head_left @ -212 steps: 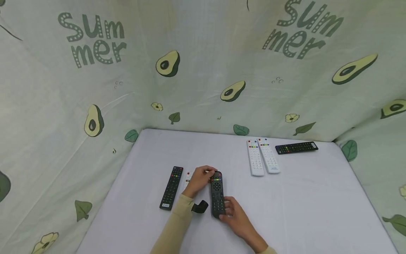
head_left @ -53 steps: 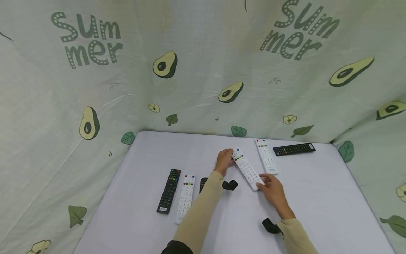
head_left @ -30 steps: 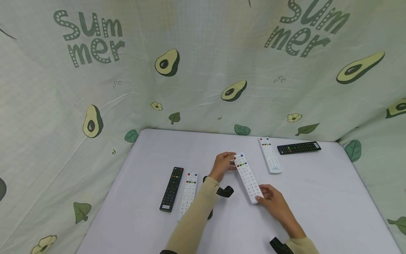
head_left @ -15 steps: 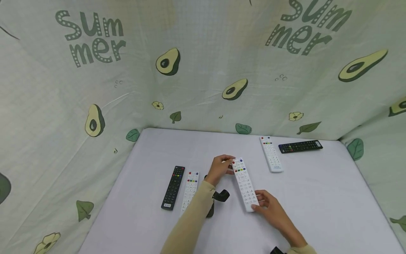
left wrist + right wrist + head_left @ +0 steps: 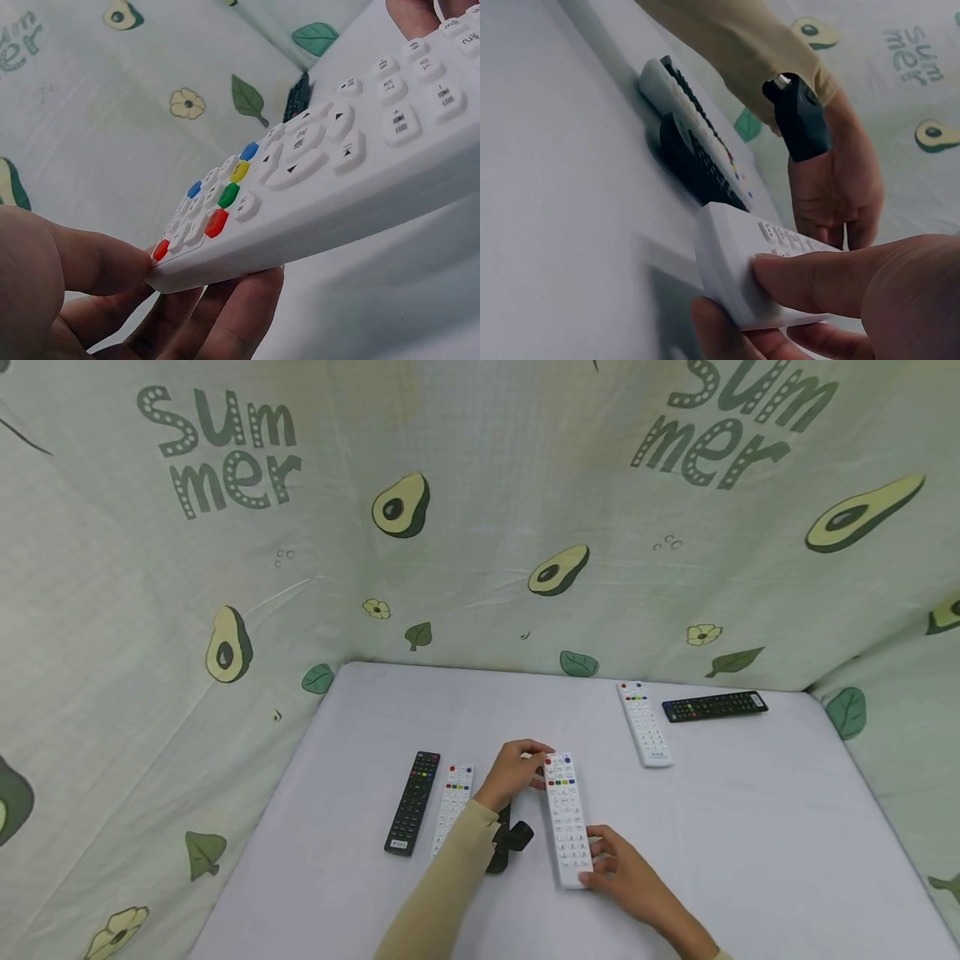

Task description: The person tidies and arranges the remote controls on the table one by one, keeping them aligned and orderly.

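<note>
Both hands hold a white remote control (image 5: 566, 822) lengthwise over the middle of the table, its buttons facing up. At its far end, my left hand (image 5: 515, 772) pinches the corner beside the red button; the left wrist view shows the thumb on the edge and fingers (image 5: 244, 311) underneath. My right hand (image 5: 626, 877) grips the near end, with its thumb (image 5: 810, 277) on top and fingers below. Under that end a shadow falls on the tabletop. Left of it lie a black remote (image 5: 498, 860), partly hidden by the left wrist, another white remote (image 5: 453, 797) and another black remote (image 5: 412, 803).
At the back right of the white table (image 5: 750, 827) lie one more white remote (image 5: 645, 727) and a black remote (image 5: 715, 706) turned sideways. A black wrist camera mount (image 5: 516, 837) juts from the left sleeve. Behind hangs a printed cloth (image 5: 465, 560).
Earlier, both hands held a black remote, now lying left. Since then they have taken a white remote from the back right pair, brought it nearer and leftward, and turned it more upright in view.
</note>
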A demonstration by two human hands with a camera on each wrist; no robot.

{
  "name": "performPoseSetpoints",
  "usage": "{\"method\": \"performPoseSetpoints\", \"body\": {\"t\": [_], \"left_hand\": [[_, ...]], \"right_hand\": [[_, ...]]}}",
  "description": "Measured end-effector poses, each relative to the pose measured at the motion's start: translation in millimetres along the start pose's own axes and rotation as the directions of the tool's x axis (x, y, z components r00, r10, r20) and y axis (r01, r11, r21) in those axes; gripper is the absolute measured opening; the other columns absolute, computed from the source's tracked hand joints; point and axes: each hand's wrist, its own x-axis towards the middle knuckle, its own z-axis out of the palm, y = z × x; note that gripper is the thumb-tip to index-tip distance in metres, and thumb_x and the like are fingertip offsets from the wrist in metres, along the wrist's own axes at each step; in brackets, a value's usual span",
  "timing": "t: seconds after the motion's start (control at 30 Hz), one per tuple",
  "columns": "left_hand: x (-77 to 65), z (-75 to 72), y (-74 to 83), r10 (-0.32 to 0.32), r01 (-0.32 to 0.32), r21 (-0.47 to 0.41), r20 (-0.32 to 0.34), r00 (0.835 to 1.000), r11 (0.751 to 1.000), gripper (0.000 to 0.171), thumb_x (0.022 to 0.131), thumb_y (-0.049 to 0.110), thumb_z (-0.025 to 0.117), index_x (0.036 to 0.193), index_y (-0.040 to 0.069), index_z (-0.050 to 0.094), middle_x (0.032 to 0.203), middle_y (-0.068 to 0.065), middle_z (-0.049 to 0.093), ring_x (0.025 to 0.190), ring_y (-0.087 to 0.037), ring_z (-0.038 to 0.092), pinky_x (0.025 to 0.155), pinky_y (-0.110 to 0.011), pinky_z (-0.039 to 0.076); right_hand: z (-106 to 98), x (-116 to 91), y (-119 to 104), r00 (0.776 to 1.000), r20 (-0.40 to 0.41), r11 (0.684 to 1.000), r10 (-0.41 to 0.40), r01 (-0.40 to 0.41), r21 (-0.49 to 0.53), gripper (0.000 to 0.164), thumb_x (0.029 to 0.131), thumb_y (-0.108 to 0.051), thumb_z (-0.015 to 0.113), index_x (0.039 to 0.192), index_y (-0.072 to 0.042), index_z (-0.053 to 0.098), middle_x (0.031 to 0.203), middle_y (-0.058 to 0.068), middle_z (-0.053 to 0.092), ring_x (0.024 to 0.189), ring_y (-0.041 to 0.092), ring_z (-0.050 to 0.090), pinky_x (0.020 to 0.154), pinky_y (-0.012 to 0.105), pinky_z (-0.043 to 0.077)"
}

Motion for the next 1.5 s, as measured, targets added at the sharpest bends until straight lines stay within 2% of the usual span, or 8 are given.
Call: {"method": "performPoseSetpoints", "body": {"t": [0.37, 0.53, 0.73, 1.0, 1.23, 1.5], "left_hand": [[-10.2, -4.9, -8.0, -0.026, 0.03, 0.076, -0.048, 0.999, 0.997, 0.025, 0.107, 0.009, 0.056, 0.119, -0.001, 0.075, 0.108, -0.012, 0.066, 0.083, -0.016, 0.069, 0.066, -0.028, 0.062], [-15.2, -5.1, -8.4, -0.023, 0.029, 0.091, -0.066, 0.998, 0.995, 0.028, 0.107, 0.013, 0.056, 0.121, -0.004, 0.074, 0.109, -0.013, 0.068, 0.08, -0.016, 0.069, 0.065, -0.028, 0.061], [-19.3, -5.5, -7.7, -0.028, 0.039, 0.131, -0.086, 0.996, 0.991, 0.034, 0.107, 0.02, 0.056, 0.124, -0.005, 0.073, 0.118, -0.016, 0.07, 0.082, -0.015, 0.068, 0.068, -0.029, 0.061], [-19.5, -5.4, -8.9, -0.047, 0.066, 0.201, -0.096, 0.994, 0.977, 0.043, 0.111, 0.03, 0.051, 0.129, -0.004, 0.071, 0.13, -0.018, 0.066, 0.084, -0.016, 0.064, 0.07, -0.028, 0.056], [-16.8, -4.1, -7.7, -0.047, 0.067, 0.227, -0.09, 0.995, 0.972, 0.054, 0.114, 0.037, 0.04, 0.127, -0.005, 0.072, 0.102, -0.011, 0.059, 0.085, -0.018, 0.057, 0.068, -0.026, 0.054], [-15.4, -1.5, -9.4, -0.072, 0.098, 0.269, -0.105, 0.992, 0.958, 0.056, 0.113, 0.043, 0.042, 0.127, -0.003, 0.07, 0.109, -0.01, 0.062, 0.089, -0.021, 0.059, 0.073, -0.029, 0.046]], "right_hand": [[13.6, -2.4, -0.3, 0.999, 0.041, 1.0, -0.02, 0.021, -0.011, 0.073, 0.086, 0.002, 0.079, 0.145, 0.016, 0.038, 0.109, 0.013, 0.064, 0.09, 0.022, 0.068, 0.075, 0.025, 0.056], [18.4, -2.6, 0.0, 0.998, 0.05, 0.999, -0.046, 0.047, -0.013, 0.074, 0.083, 0.006, 0.079, 0.144, 0.017, 0.038, 0.11, 0.013, 0.064, 0.091, 0.018, 0.067, 0.076, 0.026, 0.058], [23.0, -0.9, -0.8, 0.998, 0.041, 0.998, -0.041, 0.043, -0.053, 0.076, 0.08, 0.007, 0.08, 0.143, 0.017, 0.039, 0.108, 0.011, 0.063, 0.093, 0.021, 0.067, 0.075, 0.026, 0.058], [26.8, 0.2, -2.4, 0.998, 0.02, 0.99, -0.056, 0.058, -0.131, 0.076, 0.078, 0.007, 0.082, 0.142, 0.016, 0.042, 0.105, 0.009, 0.064, 0.089, 0.015, 0.066, 0.074, 0.025, 0.057], [29.1, 2.4, -7.3, 0.999, -0.025, 0.98, -0.029, 0.024, -0.196, 0.078, 0.077, 0.004, 0.086, 0.143, 0.014, 0.045, 0.104, 0.006, 0.064, 0.09, 0.019, 0.063, 0.073, 0.024, 0.055], [31.4, 3.6, -10.7, 0.999, -0.048, 0.969, -0.002, -0.01, -0.247, 0.081, 0.075, 0.005, 0.086, 0.144, 0.017, 0.045, 0.104, 0.006, 0.062, 0.088, 0.018, 0.061, 0.071, 0.024, 0.053]]}}
